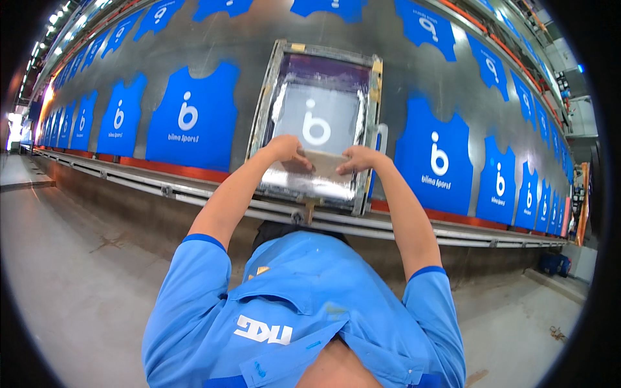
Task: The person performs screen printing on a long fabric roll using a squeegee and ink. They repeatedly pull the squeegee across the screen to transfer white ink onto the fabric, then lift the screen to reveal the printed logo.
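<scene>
Toward front edge of surface, inside frame: squeegee, grip of left hand and right hand clamped on its ends; underside contact hard to tell. Uneven push could leave streaks; nudged frame could blur edges.

Worn metal-framed printing screen, lying flat, beige bar-shaped squeegee crosswise over its lower part

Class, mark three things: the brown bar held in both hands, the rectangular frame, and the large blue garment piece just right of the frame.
Brown bar [325,161]: head view, middle of its face.
Frame [333,52]: head view, far rail.
Blue garment piece [436,158]: head view, printed middle.
</scene>
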